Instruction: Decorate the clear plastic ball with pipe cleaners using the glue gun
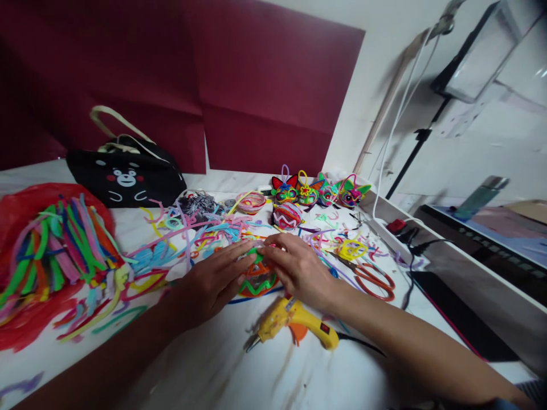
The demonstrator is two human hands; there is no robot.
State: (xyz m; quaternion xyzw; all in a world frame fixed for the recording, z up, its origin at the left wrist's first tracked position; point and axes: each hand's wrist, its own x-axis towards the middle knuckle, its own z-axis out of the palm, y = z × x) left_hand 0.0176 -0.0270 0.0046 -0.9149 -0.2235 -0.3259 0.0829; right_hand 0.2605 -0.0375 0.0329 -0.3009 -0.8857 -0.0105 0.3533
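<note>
Centre of the frame: left hand (213, 280) and right hand (299, 267) lie flat over an orange-and-green pipe-cleaner piece (257, 279) on the white table (222, 364). Fingertips of both hands meet at the top edge of the piece; fingers extended, pressing, not closed around it. The piece lies directly between the hands, equally near each; its long axis cannot be determined under the fingers. Yellow glue gun (294, 326) lies below, nearer the right hand. Orange-handled scissors (371, 279) lie right of centre
</note>
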